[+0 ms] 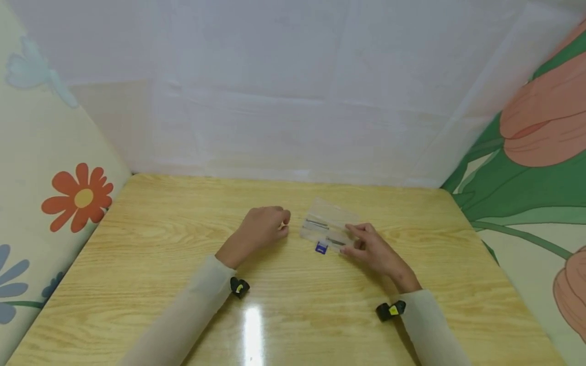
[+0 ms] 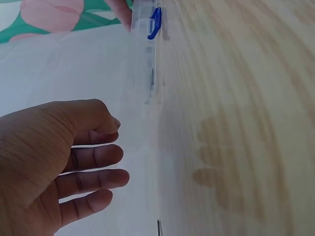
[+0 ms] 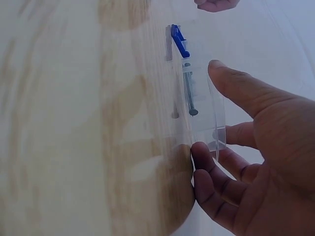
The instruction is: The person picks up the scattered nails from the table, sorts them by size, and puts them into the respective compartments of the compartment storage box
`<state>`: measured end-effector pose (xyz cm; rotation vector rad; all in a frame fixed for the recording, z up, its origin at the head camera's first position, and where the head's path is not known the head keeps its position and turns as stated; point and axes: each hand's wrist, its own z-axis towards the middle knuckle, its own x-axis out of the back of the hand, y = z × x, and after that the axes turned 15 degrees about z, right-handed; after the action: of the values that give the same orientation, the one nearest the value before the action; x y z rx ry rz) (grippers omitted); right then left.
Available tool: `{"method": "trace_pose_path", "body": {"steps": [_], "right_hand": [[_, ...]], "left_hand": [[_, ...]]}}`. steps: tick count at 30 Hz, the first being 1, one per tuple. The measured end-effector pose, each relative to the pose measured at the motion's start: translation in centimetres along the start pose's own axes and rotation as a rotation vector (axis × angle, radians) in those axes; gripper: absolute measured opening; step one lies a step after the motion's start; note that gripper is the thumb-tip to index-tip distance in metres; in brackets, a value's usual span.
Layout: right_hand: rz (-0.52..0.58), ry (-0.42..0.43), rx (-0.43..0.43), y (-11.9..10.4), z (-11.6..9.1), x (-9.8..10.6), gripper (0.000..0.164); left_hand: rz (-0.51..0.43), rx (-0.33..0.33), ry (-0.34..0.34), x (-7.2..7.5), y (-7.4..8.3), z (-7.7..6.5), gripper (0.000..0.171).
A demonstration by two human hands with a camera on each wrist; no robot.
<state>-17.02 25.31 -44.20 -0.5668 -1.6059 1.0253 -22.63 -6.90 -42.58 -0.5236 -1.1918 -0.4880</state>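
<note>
A flat clear plastic box lies on the table with a blue latch on its near side. Several thin metal nails show through its wall; in the right wrist view, one nail has a round head. My right hand holds the box by its right end, thumb at the near side and index finger on the far side. To the left of the box, my left hand hovers over the table, fingers loosely bent and nothing in them.
The wooden table has a bright light reflection near its front. A white sheet hangs along the back edge. Flower-printed panels stand at both sides. Each wrist carries a small black camera.
</note>
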Motion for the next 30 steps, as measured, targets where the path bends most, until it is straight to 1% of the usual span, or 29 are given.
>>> {"method": "trace_pose_path", "body": {"steps": [4, 8, 11, 17, 25, 27, 30], "right_hand": [[-0.008, 0.006, -0.009, -0.1, 0.1, 0.0, 0.072], [-0.024, 0.014, -0.007, -0.1, 0.0, -0.1, 0.071], [-0.020, 0.016, -0.010, -0.2, 0.0, -0.1, 0.071], [-0.019, 0.014, -0.014, -0.1, 0.0, -0.1, 0.071], [-0.017, 0.008, -0.012, -0.3, 0.0, -0.2, 0.071], [-0.011, 0.008, -0.014, -0.3, 0.0, -0.2, 0.071], [-0.012, 0.012, -0.018, -0.3, 0.0, -0.3, 0.071]], "left_hand": [[-0.004, 0.023, -0.007, -0.1, -0.9, -0.6, 0.004], [-0.005, 0.039, 0.012, -0.1, -1.8, -1.2, 0.003], [-0.014, 0.068, 0.003, 0.0, -2.6, -1.7, 0.004], [-0.010, 0.146, -0.080, 0.6, -4.0, -2.4, 0.006], [-0.043, 0.228, -0.211, 0.7, -4.9, -3.0, 0.013], [-0.052, 0.236, -0.229, 0.5, -5.2, -3.1, 0.015], [-0.066, 0.251, -0.237, 0.4, -5.4, -3.3, 0.016]]}}
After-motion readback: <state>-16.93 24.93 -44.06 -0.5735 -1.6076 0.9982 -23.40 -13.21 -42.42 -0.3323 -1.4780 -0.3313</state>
